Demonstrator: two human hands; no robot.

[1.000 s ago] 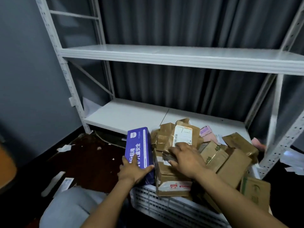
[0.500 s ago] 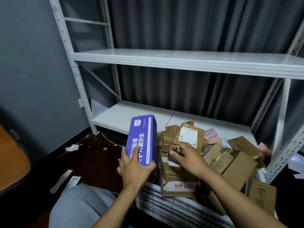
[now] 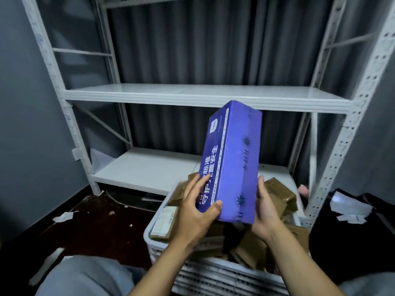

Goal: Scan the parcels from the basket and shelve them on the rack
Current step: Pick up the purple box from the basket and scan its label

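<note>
**Item** — purple box [image 3: 232, 163], long rectangular carton, white print down one face. Hangs tilted, top end leaning away and to the right, above the basket [image 3: 224, 276] of brown parcels [image 3: 277, 191] and in front of the rack [image 3: 171, 98]. Touches neither the rack nor its lower shelf [image 3: 145, 169].

**Grip:** held at the lower end only.
- Left hand [image 3: 196, 212]: fingers wrapped round the printed face, thumb hooked over the near bottom edge.
- Right hand [image 3: 265, 212]: laid flat against the opposite side, fingers straight, pressing rather than clasping; thumb hidden.

**Handling, by judgement:**
- Looks stiff-walled, with crisp corners and no sag, so likely tolerates a squeeze between palms.
- Probably light to moderate in weight, going by the low hold with most of the length unsupported.
- Appears smooth and faintly glossy — could slide against a flat palm.
- Fragility of contents unknown.

**Best hold:** opposite long faces nearer the middle, or one hand beneath the bottom end, to stop the top tipping over. No scanner in view; label side cannot be told.
</note>
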